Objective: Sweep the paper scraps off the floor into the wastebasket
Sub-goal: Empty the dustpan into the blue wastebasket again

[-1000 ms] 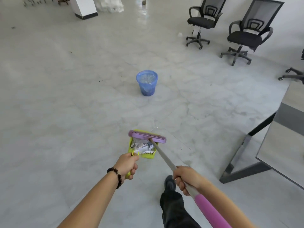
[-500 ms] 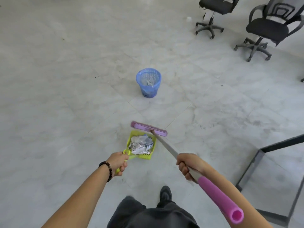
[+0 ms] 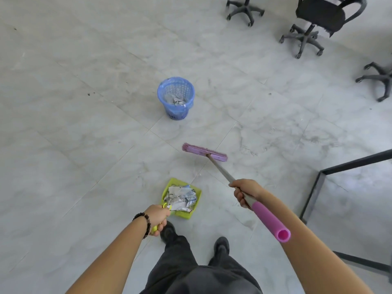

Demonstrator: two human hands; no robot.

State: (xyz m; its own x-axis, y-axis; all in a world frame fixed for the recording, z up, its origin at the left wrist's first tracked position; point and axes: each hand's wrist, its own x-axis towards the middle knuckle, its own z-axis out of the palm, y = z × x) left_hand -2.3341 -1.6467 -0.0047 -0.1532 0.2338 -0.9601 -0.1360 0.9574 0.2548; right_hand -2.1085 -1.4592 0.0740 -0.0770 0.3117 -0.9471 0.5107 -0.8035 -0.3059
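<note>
The broom's long axis runs diagonally, from the open pink grip end (image 3: 283, 234) low and near on the person's right, up along the grey shaft (image 3: 220, 169) to the purple broom head (image 3: 204, 152), further off and to the left. The head's bar lies crosswise to the shaft, its left end a little further away than its right. The right hand (image 3: 246, 193) is wrapped round the shaft just above the pink grip.

The left hand (image 3: 158, 217), with a beaded bracelet (image 3: 146, 221) at the wrist, is closed round the yellow-green handle of the dustpan (image 3: 198, 194). The handle points back towards the person's shoes and the pan's mouth faces away, slightly to the right. Torn paper scraps (image 3: 180, 197) are heaped inside it. Whether the pan rests on the tiled floor (image 3: 84, 145) or is held just above it cannot be told.

The blue wastebasket (image 3: 177, 112) stands upright, well ahead of the dustpan, with a few scraps (image 3: 178, 100) already at its bottom.

Half a second ago the broom head sat right at the pan's far lip; now it is apart from the pan, ahead of it and to the right. The dustpan is now closer to the person's feet.

Black office chairs (image 3: 318, 15) stand far right, and a black table frame (image 3: 316, 187) sits at the right edge.
</note>
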